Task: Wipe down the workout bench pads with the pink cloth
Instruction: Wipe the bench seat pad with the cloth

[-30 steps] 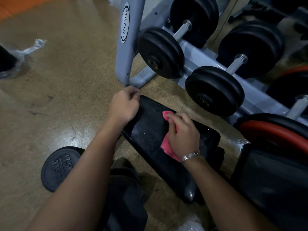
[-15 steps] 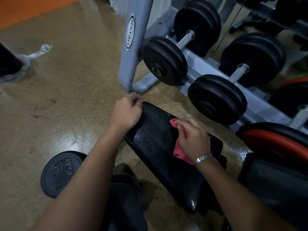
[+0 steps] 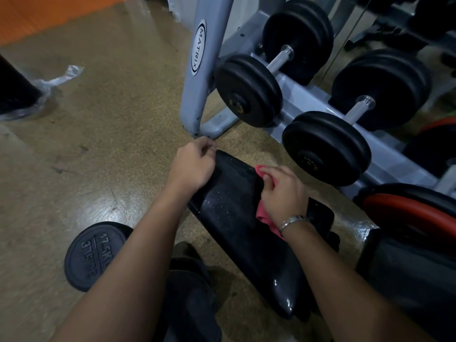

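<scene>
Two hands are working the bench pad point(image 3: 229, 201): the left hand point(image 3: 192, 166) is still gripping its far corner; the right hand point(image 3: 283, 193), clutching the pink cloth point(image 3: 262, 214), is edging rightward, near end likely pending.

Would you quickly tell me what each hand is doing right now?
Left hand: fingers curled round the far corner of the pad, apparently gripping it.
Right hand: holding the cloth against the pad.

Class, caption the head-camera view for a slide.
Right hand holds pink cloth on black bench pad; left hand grips the pad's far end.
</scene>
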`<state>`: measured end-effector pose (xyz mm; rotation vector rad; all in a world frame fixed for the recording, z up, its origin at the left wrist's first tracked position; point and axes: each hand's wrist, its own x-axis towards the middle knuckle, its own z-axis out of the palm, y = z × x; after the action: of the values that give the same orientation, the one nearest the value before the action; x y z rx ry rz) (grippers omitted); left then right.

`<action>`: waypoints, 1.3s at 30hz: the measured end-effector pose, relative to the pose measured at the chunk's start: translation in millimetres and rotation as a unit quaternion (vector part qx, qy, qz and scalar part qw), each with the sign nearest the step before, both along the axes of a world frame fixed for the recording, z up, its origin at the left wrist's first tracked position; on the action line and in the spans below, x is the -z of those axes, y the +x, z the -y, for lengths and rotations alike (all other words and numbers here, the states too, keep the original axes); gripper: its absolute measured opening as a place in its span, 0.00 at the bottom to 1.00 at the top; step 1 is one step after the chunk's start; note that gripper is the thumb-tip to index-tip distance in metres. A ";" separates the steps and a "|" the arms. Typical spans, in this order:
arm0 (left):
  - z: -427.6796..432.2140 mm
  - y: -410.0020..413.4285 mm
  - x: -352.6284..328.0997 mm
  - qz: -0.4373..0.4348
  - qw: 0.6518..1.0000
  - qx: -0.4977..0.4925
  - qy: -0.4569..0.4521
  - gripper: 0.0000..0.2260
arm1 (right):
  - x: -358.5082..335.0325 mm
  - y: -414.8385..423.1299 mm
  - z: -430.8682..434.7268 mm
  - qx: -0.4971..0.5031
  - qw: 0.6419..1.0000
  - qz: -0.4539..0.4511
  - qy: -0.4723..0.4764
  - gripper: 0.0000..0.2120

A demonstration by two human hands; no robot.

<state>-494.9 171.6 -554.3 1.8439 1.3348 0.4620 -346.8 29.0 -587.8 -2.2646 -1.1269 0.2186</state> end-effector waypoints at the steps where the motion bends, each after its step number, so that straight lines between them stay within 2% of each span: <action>1: 0.5 0.2 -0.4 0.001 1.000 -0.001 -0.001 0.09 | -1.4 -8.3 1.9 -0.016 1.000 -0.002 0.018 0.13; 5: -0.5 -0.3 -0.1 0.002 1.000 0.000 -0.001 0.09 | 1.8 -8.1 30.6 -0.103 0.993 -0.001 0.066 0.12; 8: 0.9 -0.4 -2.6 -0.006 1.000 0.001 0.003 0.09 | 1.3 5.8 14.1 -0.061 0.998 0.001 0.023 0.13; 11: 2.6 0.1 -3.8 -0.006 1.000 0.001 0.001 0.09 | -2.2 -15.2 0.3 -0.030 1.000 0.000 -0.004 0.14; 14: 3.0 -0.1 -4.2 -0.002 1.000 -0.002 0.006 0.09 | -2.9 -30.5 17.3 -0.080 0.996 -0.011 0.043 0.14; 17: 3.0 -0.5 -5.3 -0.004 1.000 -0.003 0.004 0.10 | -3.1 -12.2 28.2 -0.117 0.991 -0.010 0.066 0.13; 20: 3.6 -1.3 -6.4 -0.004 1.000 -0.003 0.000 0.10 | -1.3 -11.2 13.6 -0.041 0.999 -0.002 0.020 0.12; 22: 4.4 -1.5 -7.0 -0.001 1.000 -0.005 0.001 0.10 | 0.2 -27.0 14.3 -0.028 0.999 0.011 0.024 0.12; 26: 3.1 -1.0 -6.6 0.002 1.000 -0.003 0.004 0.09 | 8.2 -30.0 50.1 -0.138 0.988 0.031 0.066 0.12; 29: 2.3 -1.0 -6.2 -0.002 1.000 -0.003 0.004 0.09 | 9.2 -27.9 46.4 -0.090 0.992 0.048 0.069 0.10; 31: 3.0 -0.6 -6.9 -0.001 1.000 -0.002 0.003 0.09 | 5.9 -48.2 40.7 -0.043 0.997 0.023 0.064 0.12; 33: 3.5 -1.0 -6.9 0.003 1.000 -0.001 0.006 0.09 | 10.0 -65.5 49.5 -0.091 0.993 0.017 0.072 0.14; 36: 1.9 -1.8 -5.3 0.002 1.000 0.006 0.008 0.10 | 15.7 -52.1 66.1 -0.172 0.979 0.059 0.091 0.12; 39: 0.2 -3.3 -4.6 0.002 1.000 0.007 0.004 0.10 | 10.7 -48.8 52.4 -0.096 0.991 0.049 0.080 0.11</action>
<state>-498.1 171.5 -549.7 1.8567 1.3190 0.4641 -395.5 -23.4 -598.5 -2.0463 -1.3645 0.0901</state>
